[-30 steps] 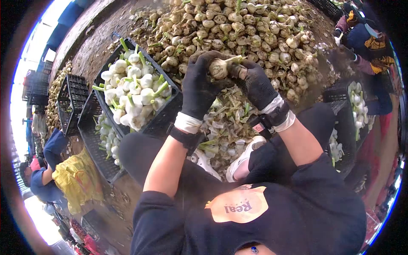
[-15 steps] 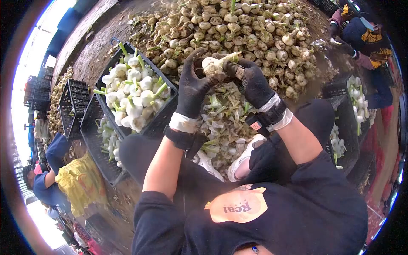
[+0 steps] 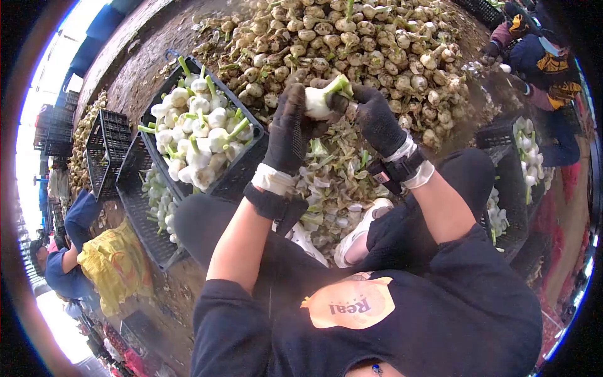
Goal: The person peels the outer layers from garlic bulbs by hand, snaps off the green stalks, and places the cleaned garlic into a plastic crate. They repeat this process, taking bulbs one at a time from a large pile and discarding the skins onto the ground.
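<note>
A garlic bulb (image 3: 317, 104), white with a short green stem, is held between my two hands above the peelings. My left hand (image 3: 286, 129), in a dirty black glove, cups the bulb's left side; its fingers point up and some are partly hidden. My right hand (image 3: 375, 120), gloved the same way, grips the bulb near its stem, which points up and right. Under my hands lies a heap of loose garlic skins (image 3: 336, 182). Just beyond is a large pile of soil-stained garlic bulbs (image 3: 370, 44).
A black crate (image 3: 235, 164) heaped with clean white garlic stands at my left, overlapping a second crate (image 3: 146, 232). More crates of garlic (image 3: 512, 213) are at my right. A co-worker (image 3: 540, 60) sits at far right; another person (image 3: 66, 270) is at left by a yellow sack (image 3: 116, 264).
The bulb has turned and now shows a clean white side instead of brownish skin. My left fingers have straightened and lie closer together beside it.
</note>
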`<state>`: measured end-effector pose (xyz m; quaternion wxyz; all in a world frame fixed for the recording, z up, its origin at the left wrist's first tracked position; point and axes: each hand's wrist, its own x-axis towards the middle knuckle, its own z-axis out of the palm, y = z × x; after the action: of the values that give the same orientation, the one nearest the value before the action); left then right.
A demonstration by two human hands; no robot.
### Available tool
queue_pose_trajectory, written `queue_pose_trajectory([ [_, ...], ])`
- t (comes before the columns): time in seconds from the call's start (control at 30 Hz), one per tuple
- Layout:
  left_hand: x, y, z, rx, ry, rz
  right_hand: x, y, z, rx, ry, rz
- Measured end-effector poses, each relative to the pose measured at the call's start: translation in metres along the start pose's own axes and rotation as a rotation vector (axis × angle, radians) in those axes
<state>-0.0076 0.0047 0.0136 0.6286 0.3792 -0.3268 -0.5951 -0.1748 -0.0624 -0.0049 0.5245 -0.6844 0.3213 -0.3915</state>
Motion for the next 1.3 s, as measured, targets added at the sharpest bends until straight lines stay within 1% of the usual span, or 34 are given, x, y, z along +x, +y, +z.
queue_pose_trajectory([
  [0.03,0.0,-0.002,-0.001,-0.113,-0.001,-0.017,0.003,0.007,0.001,0.001,0.0,0.0],
  [0.07,0.001,-0.004,-0.002,-0.226,-0.003,-0.034,0.006,0.013,0.003,-0.166,0.058,-0.194],
  [0.1,0.002,-0.005,-0.004,-0.226,-0.002,-0.034,0.008,0.009,0.007,-0.334,0.117,-0.387],
  [0.13,0.004,-0.005,-0.008,-0.256,-0.047,-0.101,0.007,0.004,0.007,-0.333,0.115,-0.387],
  [0.2,0.011,-0.003,-0.015,-0.314,-0.141,-0.235,0.002,-0.01,0.006,-0.58,0.132,-0.332],
  [0.23,0.013,-0.003,-0.016,-0.342,-0.189,-0.303,0.0,-0.013,0.009,-0.58,0.132,-0.333],
  [0.27,0.012,-0.009,-0.012,-0.341,-0.191,-0.304,-0.002,-0.016,0.012,-0.59,0.223,-0.307],
  [0.3,0.009,-0.018,-0.004,0.022,-0.12,0.005,-0.004,-0.018,0.014,-0.6,0.317,-0.279],
  [0.33,0.008,-0.024,0.001,0.382,-0.045,0.314,-0.007,-0.022,0.014,-0.601,0.321,-0.277],
  [0.37,0.018,-0.029,-0.009,0.823,-0.011,0.686,-0.008,-0.025,0.015,-0.653,0.294,-0.317],
  [0.4,0.017,-0.025,-0.011,0.823,-0.008,0.686,-0.009,-0.026,0.015,-0.703,0.264,-0.358],
  [0.43,0.014,-0.015,-0.01,0.823,0.004,0.517,-0.007,-0.019,0.016,-0.713,0.295,-0.423],
  [0.47,0.009,-0.006,-0.009,0.821,0.012,0.346,-0.006,-0.013,0.014,-0.712,0.295,-0.421],
  [0.5,0.004,0.009,-0.002,0.483,-0.016,0.054,-0.004,-0.011,0.01,-0.704,0.264,-0.405],
  [0.53,0.005,0.012,-0.006,0.484,-0.018,0.054,-0.003,-0.009,0.007,-0.697,0.232,-0.393],
  [0.6,0.008,0.017,-0.012,0.472,-0.046,-0.027,-0.003,-0.007,0.01,-0.701,0.238,-0.379],
  [0.63,0.009,0.017,-0.012,0.577,-0.049,0.044,-0.003,-0.008,0.011,-0.705,0.246,-0.364],
  [0.67,0.007,0.016,-0.012,0.578,-0.05,0.042,-0.005,-0.009,0.01,-0.705,0.247,-0.362],
  [0.73,-0.003,0.03,0.005,0.85,0.07,0.314,-0.006,-0.019,0.008,-0.666,0.178,-0.359],
  [0.77,-0.001,0.03,0.001,0.851,0.07,0.313,-0.005,-0.017,0.006,-0.665,0.179,-0.359],
  [0.83,0.003,0.037,-0.006,0.543,-0.134,0.127,-0.002,-0.013,-0.001,-0.667,0.172,-0.352],
  [0.87,0.002,0.037,-0.008,0.543,-0.135,0.127,-0.002,-0.012,-0.004,-0.668,0.173,-0.351],
  [0.93,-0.007,0.047,0.0,0.623,-0.252,0.086,-0.001,-0.011,-0.009,-0.716,0.193,-0.323],
  [0.97,-0.013,0.043,-0.008,0.582,-0.237,0.034,-0.002,-0.003,-0.01,-0.75,0.248,-0.348],
  [1.0,-0.013,0.043,-0.007,0.582,-0.237,0.033,-0.002,-0.009,-0.009,-0.749,0.248,-0.347],
  [1.07,-0.013,0.045,-0.006,0.402,-0.185,-0.033,-0.003,-0.023,-0.007,-0.749,0.257,-0.416],
  [1.1,-0.011,0.043,-0.004,0.404,-0.187,-0.032,-0.005,-0.023,-0.005,-0.749,0.259,-0.417],
  [1.17,-0.007,0.035,0.001,0.261,0.01,-0.055,-0.008,-0.021,0.0,-0.739,0.195,-0.397],
  [1.2,-0.006,0.03,0.0,0.263,0.01,-0.056,-0.007,-0.018,0.001,-0.738,0.197,-0.395],
  [1.27,-0.005,0.021,-0.003,0.584,-0.135,0.37,-0.001,-0.01,0.002,-0.759,0.241,-0.309],
  [1.3,-0.006,0.023,0.001,0.468,-0.147,0.293,0.003,-0.008,-0.001,-0.779,0.276,-0.291],
])
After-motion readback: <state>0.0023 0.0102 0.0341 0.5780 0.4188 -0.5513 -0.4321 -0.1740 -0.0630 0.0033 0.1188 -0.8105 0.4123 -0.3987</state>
